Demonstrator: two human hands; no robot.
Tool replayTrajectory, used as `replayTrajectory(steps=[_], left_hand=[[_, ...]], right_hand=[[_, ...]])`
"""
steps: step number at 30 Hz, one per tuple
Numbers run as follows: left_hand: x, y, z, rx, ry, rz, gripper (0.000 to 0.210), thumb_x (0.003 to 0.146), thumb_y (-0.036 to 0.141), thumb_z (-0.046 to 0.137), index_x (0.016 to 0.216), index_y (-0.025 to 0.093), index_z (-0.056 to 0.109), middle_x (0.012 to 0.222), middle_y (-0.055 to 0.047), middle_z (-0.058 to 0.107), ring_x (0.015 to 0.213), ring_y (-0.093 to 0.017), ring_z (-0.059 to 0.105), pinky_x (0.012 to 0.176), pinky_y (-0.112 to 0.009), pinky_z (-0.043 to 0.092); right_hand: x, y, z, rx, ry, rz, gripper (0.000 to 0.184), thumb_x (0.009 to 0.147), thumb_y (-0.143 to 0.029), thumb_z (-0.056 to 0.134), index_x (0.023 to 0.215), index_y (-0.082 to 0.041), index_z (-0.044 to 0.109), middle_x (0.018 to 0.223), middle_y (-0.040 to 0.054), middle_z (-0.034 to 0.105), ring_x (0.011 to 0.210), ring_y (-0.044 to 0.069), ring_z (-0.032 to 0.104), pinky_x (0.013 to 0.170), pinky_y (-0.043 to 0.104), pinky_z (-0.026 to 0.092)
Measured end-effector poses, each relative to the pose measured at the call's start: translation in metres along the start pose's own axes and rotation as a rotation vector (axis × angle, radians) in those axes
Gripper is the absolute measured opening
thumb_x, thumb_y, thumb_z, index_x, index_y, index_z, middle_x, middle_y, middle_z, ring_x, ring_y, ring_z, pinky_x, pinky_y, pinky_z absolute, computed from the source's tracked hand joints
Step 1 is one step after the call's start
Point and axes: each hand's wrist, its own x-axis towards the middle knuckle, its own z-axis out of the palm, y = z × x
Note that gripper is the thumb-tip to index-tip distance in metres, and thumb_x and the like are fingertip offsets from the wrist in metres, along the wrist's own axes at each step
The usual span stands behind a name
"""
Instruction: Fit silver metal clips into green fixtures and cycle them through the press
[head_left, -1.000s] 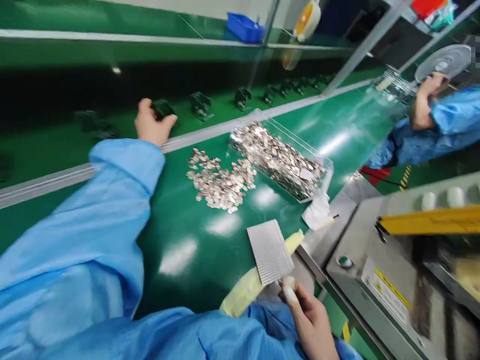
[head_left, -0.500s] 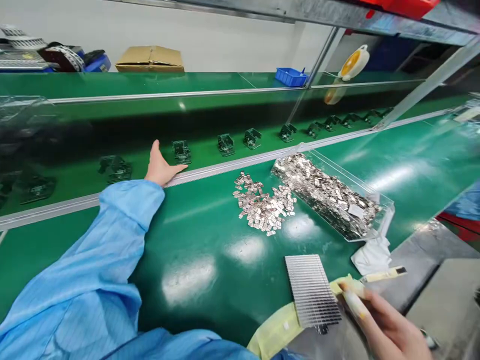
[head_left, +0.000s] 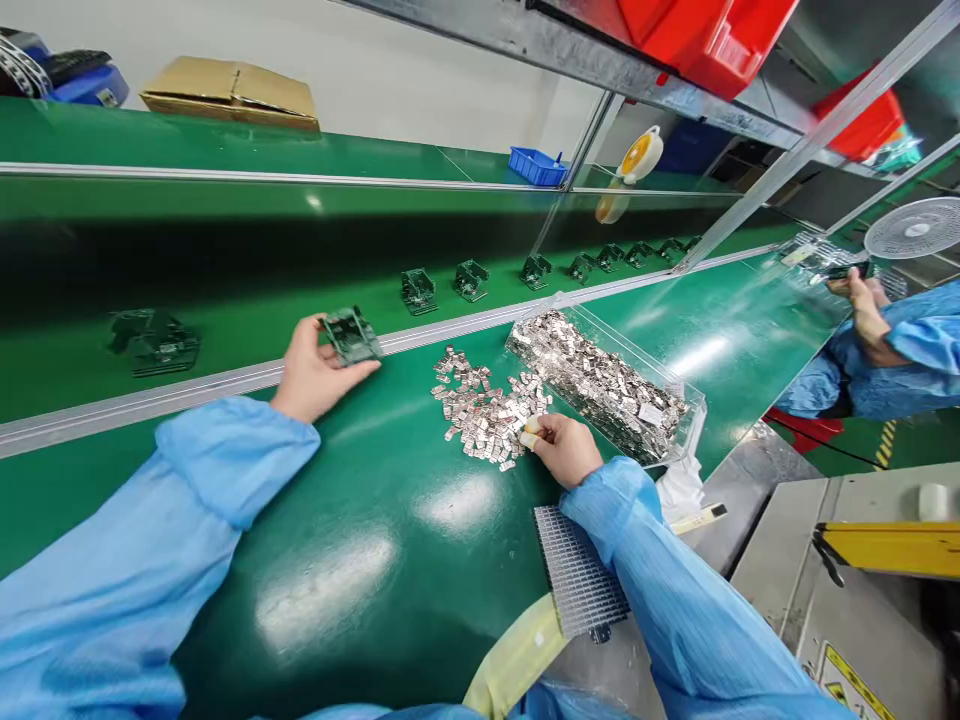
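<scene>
My left hand (head_left: 315,368) grips a green circuit board assembly (head_left: 351,336) between thumb and fingers, lifted just in front of the belt's metal rail. My right hand (head_left: 564,447) is at the right edge of a loose pile of small silvery metal pieces (head_left: 484,412). Its thumb and fingertips, wrapped in pale covers, are pinched together. Whether a piece sits between them is hidden. Beyond that hand stands a clear plastic tray (head_left: 694,432) heaped with similar metal pieces. A ridged grey metal plate (head_left: 574,575) lies under my right forearm.
More green board assemblies (head_left: 418,291) stand in a row on the green belt (head_left: 300,300) behind the rail. A blue basket (head_left: 537,168) and a cardboard box (head_left: 232,92) rest on the upper shelf. At the far right a co-worker's hand (head_left: 870,310) shows near a fan (head_left: 919,228).
My left hand has taken a board assembly off the belt and brought it over the rail. My right hand has moved from the lower right to the metal pile. The view has shifted right.
</scene>
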Motion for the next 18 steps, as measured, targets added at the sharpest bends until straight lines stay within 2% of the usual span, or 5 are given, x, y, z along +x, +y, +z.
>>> replayTrajectory(steps=[5, 8, 11, 13, 18], left_hand=[[-0.081, 0.021, 0.043, -0.301, -0.128, -0.069, 0.072, 0.056, 0.025, 0.088, 0.111, 0.022, 0.043, 0.11, -0.006, 0.064, 0.09, -0.022, 0.073, 0.084, -0.039, 0.062], [-0.122, 0.038, 0.057, -0.375, -0.177, -0.148, 0.065, 0.058, 0.021, 0.087, 0.108, 0.022, 0.045, 0.114, -0.005, 0.062, 0.094, -0.02, 0.071, 0.085, -0.035, 0.062], [-0.154, 0.054, 0.068, -0.431, -0.232, -0.232, 0.059, 0.06, 0.019, 0.086, 0.105, 0.022, 0.048, 0.109, -0.002, 0.064, 0.096, -0.018, 0.07, 0.085, -0.03, 0.061], [-0.17, 0.064, 0.077, -0.472, -0.288, -0.281, 0.058, 0.06, 0.018, 0.087, 0.104, 0.021, 0.049, 0.102, -0.001, 0.066, 0.091, -0.016, 0.07, 0.081, -0.027, 0.061], [-0.203, 0.083, 0.109, -0.609, -0.531, -0.352, 0.059, 0.063, 0.018, 0.086, 0.106, 0.023, 0.047, 0.084, 0.002, 0.068, 0.068, -0.013, 0.068, 0.064, -0.025, 0.06]], right_hand=[[0.013, -0.012, -0.004, -0.042, -0.045, -0.078, 0.018, 0.065, -0.008, 0.066, 0.057, -0.02, 0.056, 0.06, -0.0021, 0.056, 0.053, 0.012, 0.047, 0.053, 0.023, 0.034], [-0.002, -0.015, -0.02, -0.016, -0.031, -0.11, 0.014, 0.069, -0.008, 0.062, 0.063, -0.02, 0.058, 0.058, -0.0025, 0.054, 0.053, 0.012, 0.046, 0.054, 0.024, 0.036], [-0.048, -0.014, -0.039, 0.081, 0.058, -0.151, 0.012, 0.08, -0.015, 0.055, 0.086, -0.02, 0.065, 0.067, 0.0003, 0.057, 0.06, 0.015, 0.052, 0.059, 0.027, 0.042], [-0.091, -0.013, -0.045, 0.274, 0.12, -0.182, 0.013, 0.086, -0.024, 0.054, 0.087, -0.02, 0.067, 0.072, 0.0028, 0.06, 0.066, 0.017, 0.056, 0.061, 0.028, 0.046], [-0.184, -0.018, -0.018, 0.951, 0.204, 0.108, 0.016, 0.087, -0.036, 0.064, 0.091, -0.021, 0.066, 0.069, 0.003, 0.067, 0.06, 0.017, 0.063, 0.058, 0.027, 0.053]])
